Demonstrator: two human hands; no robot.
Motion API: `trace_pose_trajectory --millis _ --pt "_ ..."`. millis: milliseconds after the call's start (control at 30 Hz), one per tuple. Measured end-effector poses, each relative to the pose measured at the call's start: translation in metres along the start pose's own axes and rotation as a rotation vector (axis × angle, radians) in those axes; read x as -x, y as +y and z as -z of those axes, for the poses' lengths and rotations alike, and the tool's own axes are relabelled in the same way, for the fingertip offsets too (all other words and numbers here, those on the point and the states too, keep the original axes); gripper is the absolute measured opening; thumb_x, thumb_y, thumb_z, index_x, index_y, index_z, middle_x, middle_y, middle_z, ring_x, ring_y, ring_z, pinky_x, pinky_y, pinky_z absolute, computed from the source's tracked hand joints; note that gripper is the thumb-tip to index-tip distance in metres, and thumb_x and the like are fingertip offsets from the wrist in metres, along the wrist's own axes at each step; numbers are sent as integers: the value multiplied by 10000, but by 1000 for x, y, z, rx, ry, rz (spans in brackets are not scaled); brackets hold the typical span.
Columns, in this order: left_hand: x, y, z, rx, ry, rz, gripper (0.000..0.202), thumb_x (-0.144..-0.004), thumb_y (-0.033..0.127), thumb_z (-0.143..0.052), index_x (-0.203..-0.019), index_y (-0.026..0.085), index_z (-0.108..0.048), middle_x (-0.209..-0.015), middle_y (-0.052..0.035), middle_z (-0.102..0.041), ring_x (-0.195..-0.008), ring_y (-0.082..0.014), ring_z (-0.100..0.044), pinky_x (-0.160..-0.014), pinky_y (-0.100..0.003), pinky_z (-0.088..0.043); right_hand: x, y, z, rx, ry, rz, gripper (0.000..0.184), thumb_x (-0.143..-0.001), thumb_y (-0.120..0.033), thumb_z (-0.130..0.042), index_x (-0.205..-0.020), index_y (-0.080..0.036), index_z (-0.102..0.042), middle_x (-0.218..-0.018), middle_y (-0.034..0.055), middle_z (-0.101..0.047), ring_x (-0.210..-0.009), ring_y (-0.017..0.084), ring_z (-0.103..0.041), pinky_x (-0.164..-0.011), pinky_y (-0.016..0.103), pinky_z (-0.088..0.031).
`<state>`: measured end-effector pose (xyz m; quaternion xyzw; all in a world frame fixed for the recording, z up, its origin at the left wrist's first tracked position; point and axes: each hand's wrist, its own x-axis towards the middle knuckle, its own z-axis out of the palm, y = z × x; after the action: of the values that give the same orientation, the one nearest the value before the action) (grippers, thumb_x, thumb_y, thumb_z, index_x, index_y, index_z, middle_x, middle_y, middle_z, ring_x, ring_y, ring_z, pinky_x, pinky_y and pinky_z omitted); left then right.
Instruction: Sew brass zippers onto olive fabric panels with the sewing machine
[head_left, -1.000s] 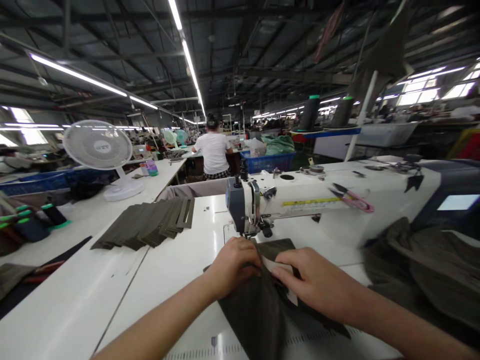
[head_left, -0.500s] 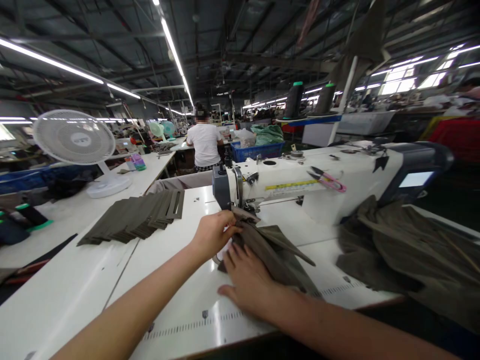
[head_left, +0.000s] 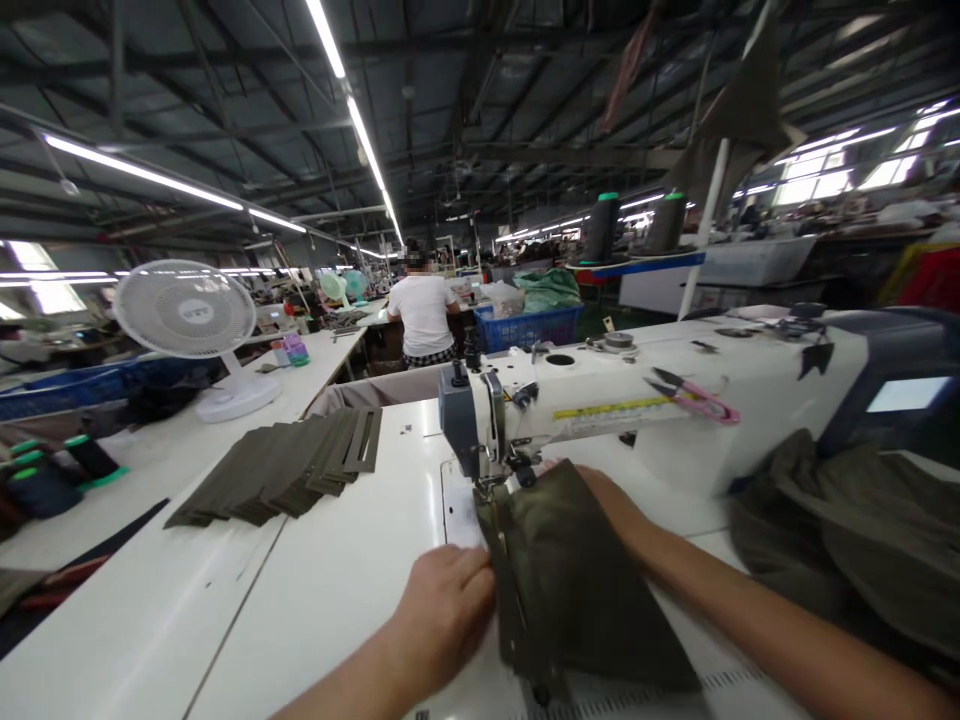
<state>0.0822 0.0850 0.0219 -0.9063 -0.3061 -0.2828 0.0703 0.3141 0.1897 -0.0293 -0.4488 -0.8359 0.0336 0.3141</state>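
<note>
An olive-green piece of cloth [head_left: 581, 585] lies on the white sewing table [head_left: 337, 600], its narrow upper end reaching the foot of the sewing machine [head_left: 480, 430] and its wider end spreading toward the person. The cloth is smooth with a soft sheen, and a darker folded band runs down its left edge. The left hand [head_left: 442, 610] rests at that edge, with its fingers curled close together and touching the cloth; the grip looks narrow, but I cannot tell whether it pinches the fabric. The right hand [head_left: 600, 495] lies beyond the cloth's far side, mostly hidden by it, so its grip cannot be told. To the left, a stack of olive cloth strips [head_left: 274, 465] lies fanned out on the table, and pink-handled snips [head_left: 694, 395] rest on the machine's arm. A heap of olive cloth [head_left: 840, 530] sits to the right of the machine. Farther off, a co-worker [head_left: 424, 315] in a white shirt sits with their back turned beside a blue basket [head_left: 529, 328], and a white fan [head_left: 185, 310] stands on the next table [head_left: 150, 450].
</note>
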Motion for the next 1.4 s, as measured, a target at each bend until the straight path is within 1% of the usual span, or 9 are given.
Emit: trace_pose_trajectory --millis 133,267,467,567,733,833,1033,1233,1400 --pt "2 0 -1 104 -127 82 206 -790 121 -365 -900 157 -535 -899 -99 -598 -818 -206 -562 -730 -352 -456 2 29 -22 -45 -28 -58 342 -839 -269 -458 -1151 -180 -566 -1208 117 -554 -1145 260 -469 -978 446 -321" --pt "-10 -14 -12 27 -191 229 252 -803 130 -382 -971 162 -567 -1053 -112 -594 -1101 -252 -474 -893 -421 -404 8 29 -26 -126 -48 -106 395 -775 -248 -462 -1144 -171 -579 -1255 113 -520 -1197 284 -413 -1015 456 -255" --pt "-13 -17 -26 -93 -243 287 209 -688 112 -471 -848 154 -599 -908 -98 -610 -977 -255 -517 -956 -463 -336 3 13 16 -360 -35 -264 407 -857 -363 -317 -942 -146 -650 -939 97 -665 -857 227 -601 -774 331 -458" --pt "-14 -14 -23 -116 -246 288 206 -665 102 -477 -820 157 -600 -875 -94 -601 -933 -257 -514 -947 -471 -337 -2 8 27 -451 -28 -366 436 -850 -413 -320 -825 -144 -662 -711 63 -652 -713 212 -606 -636 299 -467" --pt "-18 -14 -19 -138 -248 272 179 -676 113 -473 -798 150 -598 -858 -103 -592 -911 -264 -505 -926 -473 -349 -6 9 26 -440 -113 -378 321 -750 -269 -418 -935 -145 -650 -476 -29 -524 -456 140 -510 -467 242 -397" --pt "-19 -14 -19 -145 -266 264 163 -642 98 -489 -759 147 -592 -833 -101 -586 -872 -259 -505 -899 -471 -361 -7 11 26 -399 -102 -372 323 -732 -213 -401 -923 -159 -656 -551 -10 -577 -522 149 -544 -536 262 -428" --pt "-15 -14 -21 -135 -232 290 192 -625 101 -501 -786 150 -593 -851 -93 -583 -876 -259 -495 -876 -461 -371 -4 3 31 -300 -71 -258 327 -819 -245 -356 -813 -193 -679 -996 67 -635 -944 208 -560 -831 350 -416" --pt "-15 -16 -21 -120 -237 261 124 -614 102 -500 -704 154 -569 -802 -83 -571 -824 -243 -494 -863 -460 -373 -8 -5 21 438 -23 -180 291 -870 -296 -447 -688 -169 -635 -755 83 -587 -808 235 -515 -705 361 -377" --pt "-13 -14 -21 -92 -178 304 129 -647 93 -475 -712 165 -561 -810 -81 -578 -820 -242 -510 -810 -460 -417 -11 -29 24 482 -4 -84 185 -847 -159 -459 -779 -126 -628 -823 128 -593 -837 263 -516 -731 401 -390"
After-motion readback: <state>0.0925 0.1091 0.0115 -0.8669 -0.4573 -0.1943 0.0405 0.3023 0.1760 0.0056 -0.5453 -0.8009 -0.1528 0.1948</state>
